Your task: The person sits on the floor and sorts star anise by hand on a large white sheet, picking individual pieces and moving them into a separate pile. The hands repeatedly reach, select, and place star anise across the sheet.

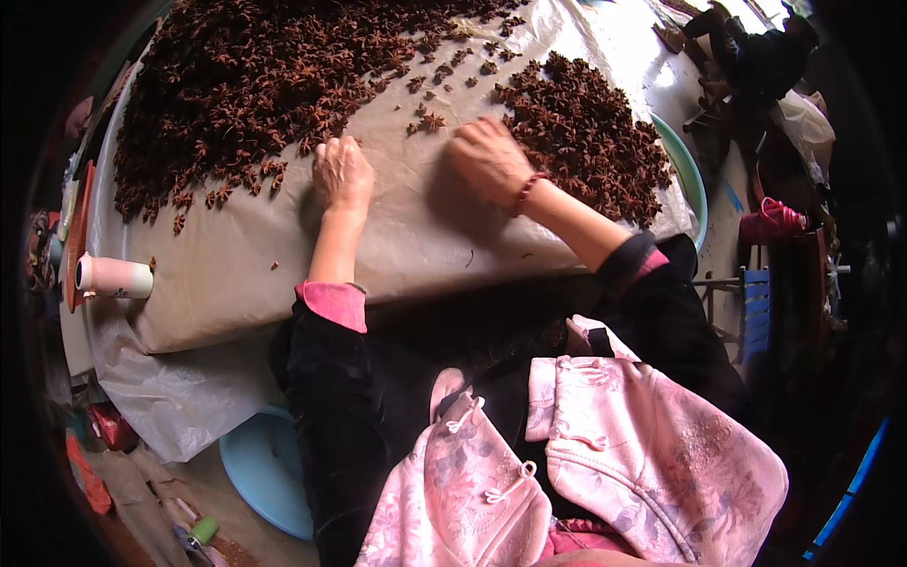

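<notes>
My left hand [344,173] rests with curled fingers at the lower edge of a large heap of dried star anise [269,78]. Its fingertips are turned away, so I cannot see whether they hold a pod. Slightly blurred, my right hand [492,156] bends over the plastic sheet [397,227] beside a smaller star anise pile [581,135]. A dark red bead bracelet [528,193] circles that wrist, and what lies under the fingers is hidden. Between the two heaps, a single star anise [431,122] lies among scattered pods and bits.
A pink and white tumbler [113,276] lies at the left table edge. Below is a blue basin [266,471]; a green basin rim [687,177] shows beyond the smaller pile. At upper right sits another person [762,57], and a blue slatted chair [755,312] stands at right.
</notes>
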`<control>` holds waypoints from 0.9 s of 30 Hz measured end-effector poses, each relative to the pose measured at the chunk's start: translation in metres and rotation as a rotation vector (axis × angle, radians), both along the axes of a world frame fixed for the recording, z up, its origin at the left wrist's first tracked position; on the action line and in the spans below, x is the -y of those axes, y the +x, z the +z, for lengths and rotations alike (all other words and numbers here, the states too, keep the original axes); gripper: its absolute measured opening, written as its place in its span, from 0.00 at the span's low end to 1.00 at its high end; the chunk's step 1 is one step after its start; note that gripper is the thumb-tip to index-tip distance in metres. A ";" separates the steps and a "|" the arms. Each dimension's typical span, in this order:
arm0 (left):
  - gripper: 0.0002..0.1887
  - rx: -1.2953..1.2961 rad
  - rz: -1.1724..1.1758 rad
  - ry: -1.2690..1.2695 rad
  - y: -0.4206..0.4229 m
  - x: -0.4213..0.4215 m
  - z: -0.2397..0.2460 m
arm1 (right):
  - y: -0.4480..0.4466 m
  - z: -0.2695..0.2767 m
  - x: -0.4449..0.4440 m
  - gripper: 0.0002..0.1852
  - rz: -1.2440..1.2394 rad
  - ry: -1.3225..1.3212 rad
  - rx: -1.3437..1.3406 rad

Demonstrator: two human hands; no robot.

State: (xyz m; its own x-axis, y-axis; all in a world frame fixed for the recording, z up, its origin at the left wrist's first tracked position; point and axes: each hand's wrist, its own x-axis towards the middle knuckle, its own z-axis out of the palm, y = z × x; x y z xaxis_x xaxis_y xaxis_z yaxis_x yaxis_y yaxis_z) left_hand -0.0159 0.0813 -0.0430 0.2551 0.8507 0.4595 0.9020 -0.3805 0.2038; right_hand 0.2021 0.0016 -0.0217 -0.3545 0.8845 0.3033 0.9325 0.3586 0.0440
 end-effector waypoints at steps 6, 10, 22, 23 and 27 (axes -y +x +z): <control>0.05 0.372 -0.400 -0.210 0.030 0.052 0.027 | 0.021 0.023 0.030 0.16 0.130 0.220 -0.321; 0.05 0.455 -0.432 -0.358 0.035 0.070 0.041 | -0.014 0.015 0.033 0.12 0.103 -0.086 -0.429; 0.04 0.394 -0.444 -0.267 0.033 0.083 0.045 | -0.023 0.021 0.037 0.06 -0.107 -0.268 -0.951; 0.04 0.382 -0.458 -0.238 0.035 0.086 0.048 | -0.020 0.021 0.035 0.06 -0.140 -0.347 -1.108; 0.06 0.365 -0.755 -0.457 0.041 0.114 0.061 | 0.013 0.037 0.017 0.09 -0.311 -0.044 -0.805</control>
State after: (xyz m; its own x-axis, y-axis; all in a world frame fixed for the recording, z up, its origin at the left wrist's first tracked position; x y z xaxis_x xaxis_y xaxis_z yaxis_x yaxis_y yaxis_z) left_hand 0.0256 -0.0328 0.0181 0.7169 0.6372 0.2829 0.3024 -0.6499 0.6973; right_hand 0.2147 -0.0159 0.0157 0.2141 0.9224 0.3214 0.7301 0.0674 -0.6800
